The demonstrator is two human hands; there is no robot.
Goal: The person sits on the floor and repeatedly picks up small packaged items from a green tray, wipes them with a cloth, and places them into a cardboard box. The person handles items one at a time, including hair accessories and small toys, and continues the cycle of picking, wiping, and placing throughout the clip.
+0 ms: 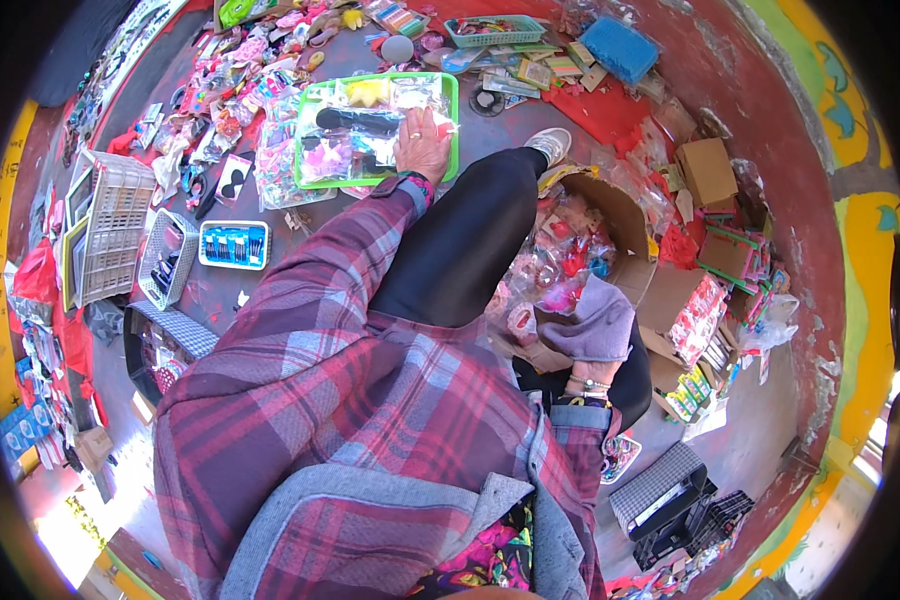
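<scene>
My left hand (423,150) lies with its fingers stretched out over the right part of a green-rimmed tray (454,115). Inside the tray are packets in clear plastic, among them a yellow piece (368,93), a long black item (355,122) and pink pieces (327,160). My right hand (592,374), close to my bent knee, grips a greyish-purple cloth (602,325) that covers most of its fingers. The cloth hangs at the near edge of an open cardboard box (625,215), which holds pink and red plastic-wrapped goods (570,240).
Small packaged goods (215,110) lie heaped at the far left. Baskets (120,230) and a small blue-lined tray (234,246) stand left of my arm. A blue basket (620,50) sits at the back. Cardboard boxes (708,170) line the right wall, with black crates (660,490) lower right.
</scene>
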